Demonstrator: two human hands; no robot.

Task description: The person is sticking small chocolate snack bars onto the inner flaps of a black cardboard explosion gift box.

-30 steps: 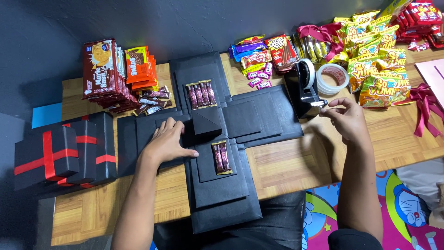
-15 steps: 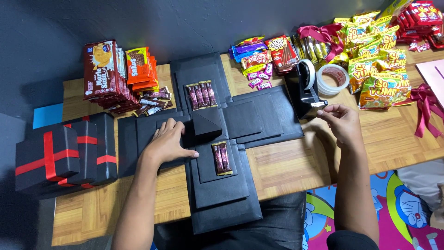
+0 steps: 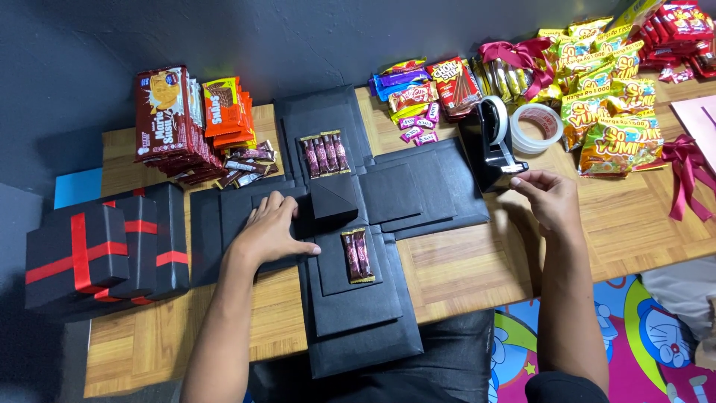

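A black unfolded cross-shaped box (image 3: 418,190) lies flat on the wooden table (image 3: 477,265), with a small black box (image 3: 332,200) standing at its centre. My left hand (image 3: 272,231) rests flat on the left flap, fingers touching the small box. Small dark-red candy bars (image 3: 356,254) lie on the near flap, and three more candy bars (image 3: 324,153) on the far flap. My right hand (image 3: 548,198) pinches a strip of clear tape at the front of a black tape dispenser (image 3: 492,142).
Black boxes with red ribbon (image 3: 104,250) stand at the left. Stacked snack packs (image 3: 190,123) sit at the back left; yellow snack bags (image 3: 611,112), a tape roll (image 3: 538,127) and red ribbons (image 3: 690,175) fill the right. A colourful mat (image 3: 641,343) lies below the table edge.
My right hand has drawn slightly down and toward me from the dispenser, pulling tape. My left hand has stayed on the left flap.
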